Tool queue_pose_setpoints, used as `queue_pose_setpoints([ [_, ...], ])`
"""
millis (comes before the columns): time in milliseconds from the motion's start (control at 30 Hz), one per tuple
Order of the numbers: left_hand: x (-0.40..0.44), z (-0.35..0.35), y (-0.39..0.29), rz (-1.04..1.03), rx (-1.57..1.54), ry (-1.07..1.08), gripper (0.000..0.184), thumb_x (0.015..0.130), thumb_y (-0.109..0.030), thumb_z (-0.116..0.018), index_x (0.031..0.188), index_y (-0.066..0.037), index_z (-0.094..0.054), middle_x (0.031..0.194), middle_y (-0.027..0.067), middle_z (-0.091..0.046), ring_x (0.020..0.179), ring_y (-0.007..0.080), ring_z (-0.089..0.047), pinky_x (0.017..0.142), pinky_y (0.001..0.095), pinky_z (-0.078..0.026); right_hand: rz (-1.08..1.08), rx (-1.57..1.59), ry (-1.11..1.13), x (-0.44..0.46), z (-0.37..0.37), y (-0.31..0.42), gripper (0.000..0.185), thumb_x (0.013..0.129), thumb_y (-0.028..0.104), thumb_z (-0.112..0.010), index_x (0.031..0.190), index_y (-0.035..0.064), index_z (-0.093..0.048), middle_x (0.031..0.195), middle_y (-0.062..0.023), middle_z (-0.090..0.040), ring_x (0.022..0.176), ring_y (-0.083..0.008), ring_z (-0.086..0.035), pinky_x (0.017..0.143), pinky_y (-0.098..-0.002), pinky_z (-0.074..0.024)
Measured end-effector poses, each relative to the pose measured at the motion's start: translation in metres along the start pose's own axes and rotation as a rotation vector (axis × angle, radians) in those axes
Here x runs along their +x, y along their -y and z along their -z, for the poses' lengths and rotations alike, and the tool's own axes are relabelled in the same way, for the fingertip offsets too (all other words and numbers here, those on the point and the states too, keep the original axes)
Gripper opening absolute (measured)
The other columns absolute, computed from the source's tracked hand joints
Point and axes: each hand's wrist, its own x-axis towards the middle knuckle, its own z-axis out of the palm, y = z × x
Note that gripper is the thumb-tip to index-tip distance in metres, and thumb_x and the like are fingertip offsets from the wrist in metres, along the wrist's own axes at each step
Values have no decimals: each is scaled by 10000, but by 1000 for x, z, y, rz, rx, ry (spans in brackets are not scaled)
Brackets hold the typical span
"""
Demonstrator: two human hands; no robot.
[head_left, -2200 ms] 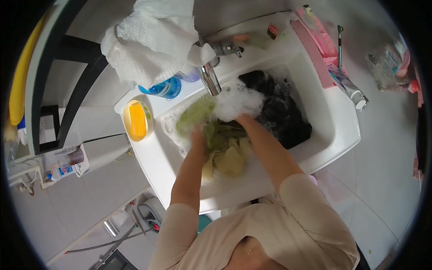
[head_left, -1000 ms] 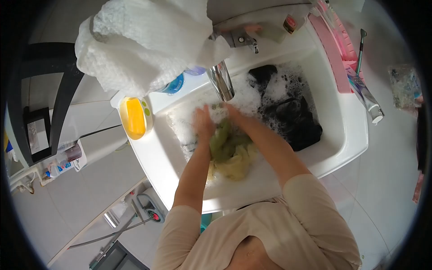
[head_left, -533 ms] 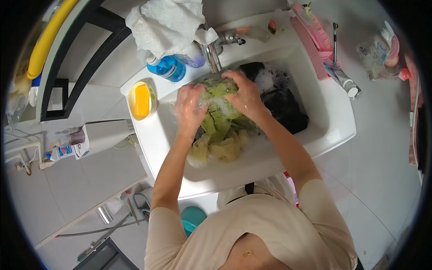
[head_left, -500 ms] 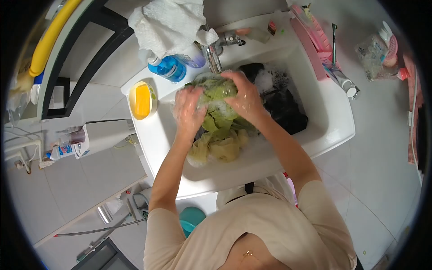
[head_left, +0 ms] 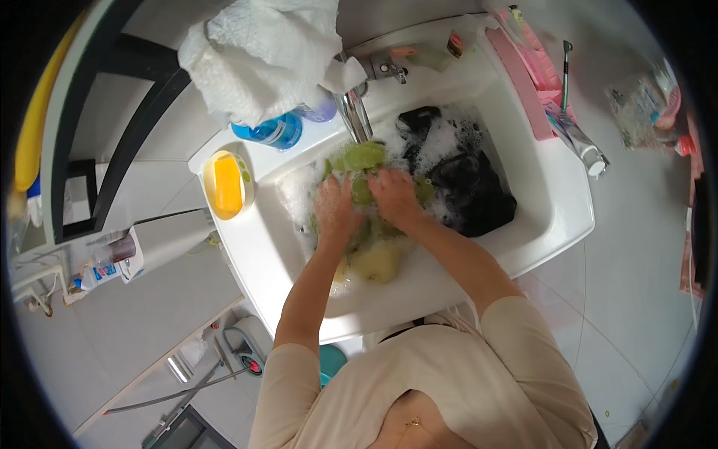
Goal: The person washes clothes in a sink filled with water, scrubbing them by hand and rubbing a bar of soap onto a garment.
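Wet green cloth lies bunched in soapy water in the white sink, below the faucet. My left hand is closed on its left side, with foam over the fingers. On the other side my right hand grips it too, fingers pressing into the folds. A paler, yellowish part of the fabric bulges up between my forearms. To the right of my hands, a black garment floats partly under water, with suds around it. The fingertips of both hands are partly hidden by cloth and foam.
On the sink's left rim sits a dish with a yellow soap bar. Blue bottles stand behind it, under a hanging white towel. A pink holder with a toothbrush and a tube occupies the right rim.
Both hands have moved down and closer together, pushing the raised green cloth lower into the water. The view has shifted slightly.
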Motion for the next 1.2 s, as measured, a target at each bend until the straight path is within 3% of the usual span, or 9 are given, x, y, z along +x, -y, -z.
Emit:
queue_pose_setpoints([
  [167, 36, -55, 23, 88, 162, 13, 576, 749, -156, -610, 1286, -93, -410, 1330, 183, -352, 1237, 406, -327, 943, 545, -324, -191, 285, 331, 38, -4, -5, 329, 839, 75, -480, 1166, 46, -500, 1090, -164, -527, 978, -290, -518, 820, -409, -406],
  [333, 66, -57, 25, 137, 315, 248, 303, 819, -216, -484, 1089, -101, -560, 1034, 151, -585, 963, 340, -545, 779, 458, -428, -350, 903, 151, 59, -83, -27, 374, 838, 185, -496, 1193, 67, -489, 1152, -159, -533, 1009, -281, -526, 882, -376, -406],
  [433, 46, -101, 54, -188, 887, -326, 286, 817, -252, -494, 1027, -90, -601, 946, 157, -620, 893, 286, -589, 724, 418, -452, -232, 506, 44, 65, -66, -29, 477, 838, 286, -503, 1281, 124, -432, 1239, -151, -497, 1068, -312, -506, 913, -391, -391],
  [533, 66, -49, 32, 90, 52, 12, 264, 765, -164, -556, 1002, -59, -608, 865, 128, -637, 819, 234, -603, 694, 370, -470, -296, 694, 199, 60, -15, -43, 508, 832, 340, -523, 1291, 138, -442, 1237, -133, -507, 1082, -292, -499, 900, -382, -400],
  [633, 66, -26, 19, -73, -1126, -338, 328, 692, -54, -603, 1019, -34, -593, 861, 113, -641, 774, 200, -601, 685, 324, -483, -555, 1391, 127, 31, 36, -37, 454, 775, 319, -581, 1178, 115, -534, 1103, -93, -563, 997, -216, -527, 852, -324, -425],
  [733, 21, 17, -61, 21, -1000, -349, 361, 635, 11, -611, 995, -5, -599, 945, 94, -638, 799, 185, -609, 717, 282, -496, -683, 2181, -199, 17, 13, -33, 405, 755, 273, -619, 1110, 89, -556, 1008, -61, -570, 903, -184, -532, 814, -305, -432],
  [1000, 19, -6, -46, -260, -383, -940, 397, 607, -191, -708, 971, -74, -600, 821, 110, -545, 816, 318, -551, 702, 386, -474, 85, 812, -465, -18, 50, -33, 327, 764, 196, -628, 1034, 27, -550, 939, -90, -589, 915, -268, -541, 791, -358, -438],
  [1100, -14, 21, 4, -68, -367, -730, 460, 648, -133, -699, 1077, -58, -551, 990, 146, -531, 897, 321, -544, 761, 385, -459, -254, 1390, 39, -11, 119, 13, 354, 753, 216, -654, 1060, 60, -574, 980, -90, -610, 923, -267, -566, 815, -347, -431],
  [1200, -67, 38, 40, -114, -258, -385, 567, 633, -198, -730, 1144, -72, -519, 1024, 161, -528, 946, 330, -527, 790, 385, -455, 269, 691, -185, -15, 112, 15, 322, 801, 262, -624, 1074, 98, -584, 1096, -104, -566, 1056, -273, -514, 874, -383, -404],
])
